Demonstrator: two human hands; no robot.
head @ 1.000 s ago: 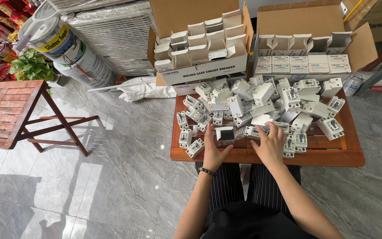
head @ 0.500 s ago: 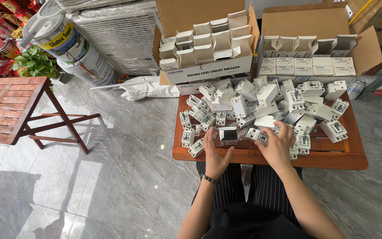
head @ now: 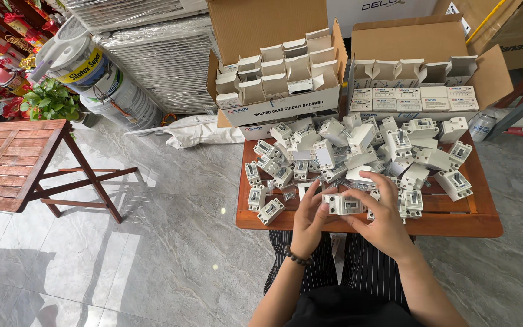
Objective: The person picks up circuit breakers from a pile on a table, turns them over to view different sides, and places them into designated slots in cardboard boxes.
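One white, boxy breaker (head: 342, 204), apparently switch-faced

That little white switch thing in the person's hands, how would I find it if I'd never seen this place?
Find the low wooden table in front of two open cardboard boxes, heaped with small white circuit breakers. At its near edge, the left hand and right hand meet. The white breaker between them is the only one lifted off the pile and gripped by fingers.

White breaker (head: 342, 204) lies level, held above wooden tray edge.
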